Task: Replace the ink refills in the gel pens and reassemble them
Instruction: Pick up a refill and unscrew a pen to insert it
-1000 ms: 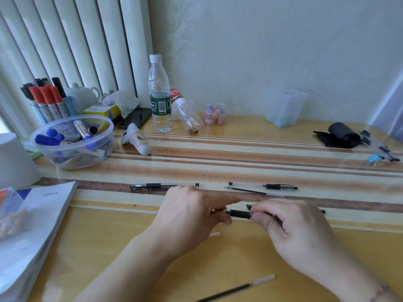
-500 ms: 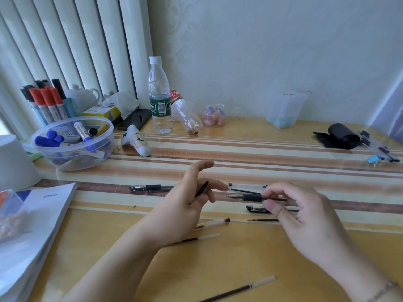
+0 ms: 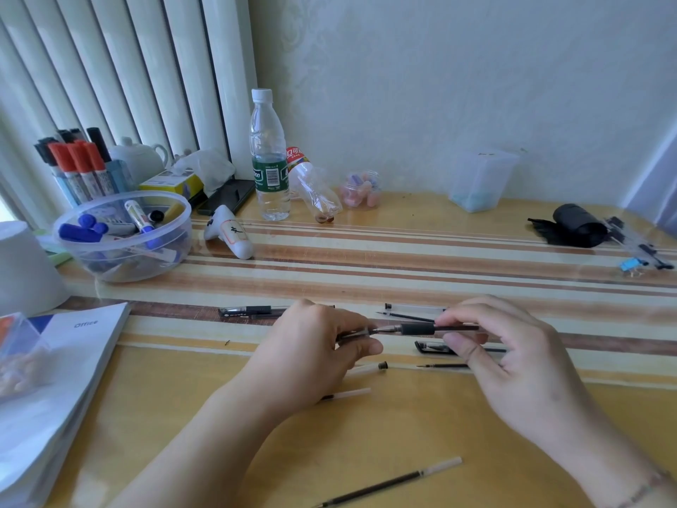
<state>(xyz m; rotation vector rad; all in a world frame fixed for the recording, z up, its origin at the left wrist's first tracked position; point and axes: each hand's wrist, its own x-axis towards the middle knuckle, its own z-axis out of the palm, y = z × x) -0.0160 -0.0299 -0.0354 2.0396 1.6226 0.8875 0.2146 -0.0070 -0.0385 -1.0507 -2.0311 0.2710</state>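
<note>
Two hands are meeting above the near part of the wooden table (image 3: 403, 427), and a gel pen (image 3: 421, 328) is hanging level between them. The right hand (image 3: 513, 361) is pinching the pen by its barrel, thumb below and fingertips (image 3: 445, 319) above, just behind the black rubber grip. The pen is showing a metal cone tip, pointing left, and a dark refill inside its clear barrel. The left hand (image 3: 318, 346) is curling its fingers around a small black pen cap (image 3: 353, 334), whose open end is sitting right at the pen's tip; whether they are touching is hard to tell. Under the hands, loose parts are lying on the table: a capped black pen (image 3: 249, 311), a clear barrel (image 3: 414, 308), a thin refill (image 3: 404, 316), another black cap (image 3: 434, 348), and a long spare refill (image 3: 392, 483) near the front edge. A clear bowl of markers (image 3: 124, 234) is sitting far left.
</note>
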